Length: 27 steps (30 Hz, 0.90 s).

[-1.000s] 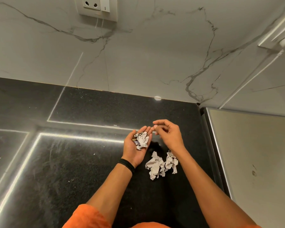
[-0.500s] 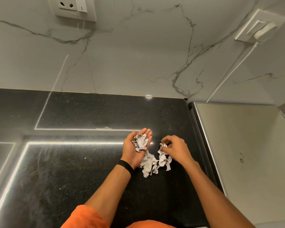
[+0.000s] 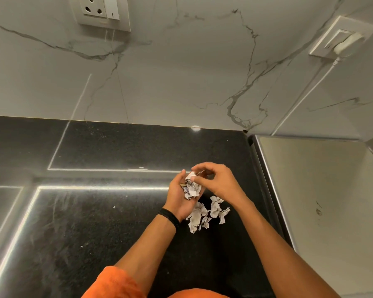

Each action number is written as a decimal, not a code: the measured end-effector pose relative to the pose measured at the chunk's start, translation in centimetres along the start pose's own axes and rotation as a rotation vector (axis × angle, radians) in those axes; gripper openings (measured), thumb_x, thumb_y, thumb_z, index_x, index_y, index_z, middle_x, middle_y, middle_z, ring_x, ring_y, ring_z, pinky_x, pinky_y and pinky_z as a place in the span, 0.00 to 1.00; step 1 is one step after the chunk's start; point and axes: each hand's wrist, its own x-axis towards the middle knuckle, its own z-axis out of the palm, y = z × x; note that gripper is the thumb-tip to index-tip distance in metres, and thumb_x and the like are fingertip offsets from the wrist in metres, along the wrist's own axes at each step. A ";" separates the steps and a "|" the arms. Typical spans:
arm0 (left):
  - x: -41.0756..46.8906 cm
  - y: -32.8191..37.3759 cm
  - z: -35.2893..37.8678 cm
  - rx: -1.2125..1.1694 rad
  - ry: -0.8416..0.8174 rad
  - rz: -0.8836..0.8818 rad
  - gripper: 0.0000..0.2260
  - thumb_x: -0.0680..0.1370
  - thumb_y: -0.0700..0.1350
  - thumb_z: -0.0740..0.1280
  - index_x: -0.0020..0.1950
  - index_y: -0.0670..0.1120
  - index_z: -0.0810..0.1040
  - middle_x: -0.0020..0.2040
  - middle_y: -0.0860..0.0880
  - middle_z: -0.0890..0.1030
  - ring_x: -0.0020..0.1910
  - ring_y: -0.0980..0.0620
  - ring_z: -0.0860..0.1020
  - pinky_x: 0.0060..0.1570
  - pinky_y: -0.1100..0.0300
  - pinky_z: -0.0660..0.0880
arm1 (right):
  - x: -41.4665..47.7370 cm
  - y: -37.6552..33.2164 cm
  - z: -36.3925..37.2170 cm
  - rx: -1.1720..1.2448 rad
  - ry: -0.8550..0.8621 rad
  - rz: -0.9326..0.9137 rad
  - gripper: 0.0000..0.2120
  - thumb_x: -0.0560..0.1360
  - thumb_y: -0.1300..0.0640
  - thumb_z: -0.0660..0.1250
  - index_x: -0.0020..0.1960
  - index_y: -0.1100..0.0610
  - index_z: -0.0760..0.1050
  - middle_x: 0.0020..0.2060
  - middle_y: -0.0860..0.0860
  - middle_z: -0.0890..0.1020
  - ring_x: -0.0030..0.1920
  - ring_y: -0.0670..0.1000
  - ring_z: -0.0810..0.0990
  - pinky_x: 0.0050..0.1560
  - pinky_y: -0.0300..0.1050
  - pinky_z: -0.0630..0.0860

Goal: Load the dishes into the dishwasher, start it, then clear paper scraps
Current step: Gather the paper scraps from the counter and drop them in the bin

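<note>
Cupping our left hand (image 3: 181, 197) palm up, we hold a bunched heap of paper scraps (image 3: 192, 189) in its curled fingers, too tangled to count. Our right hand (image 3: 219, 181) reaches over it, thumb and forefinger pinching the top scrap (image 3: 191, 175). About four loose scraps (image 3: 205, 215) lie clumped on the black bench (image 3: 95, 222) near its right edge, partly hidden by our left palm. A steel appliance top (image 3: 321, 190) adjoins that edge. One black wristband (image 3: 169, 217) circles our left wrist. Two plates sit on the marble wall (image 3: 181, 72): a bare socket plate (image 3: 103, 11) and a plugged socket plate (image 3: 342, 37) with a white cable.
</note>
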 end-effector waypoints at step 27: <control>0.3 -1.0 -0.9 0.060 0.007 0.035 0.21 0.85 0.52 0.57 0.68 0.39 0.78 0.65 0.38 0.81 0.66 0.42 0.79 0.68 0.49 0.73 | -0.8 -0.7 1.5 -0.020 0.130 0.058 0.12 0.74 0.52 0.76 0.57 0.45 0.85 0.52 0.41 0.85 0.53 0.40 0.82 0.58 0.42 0.80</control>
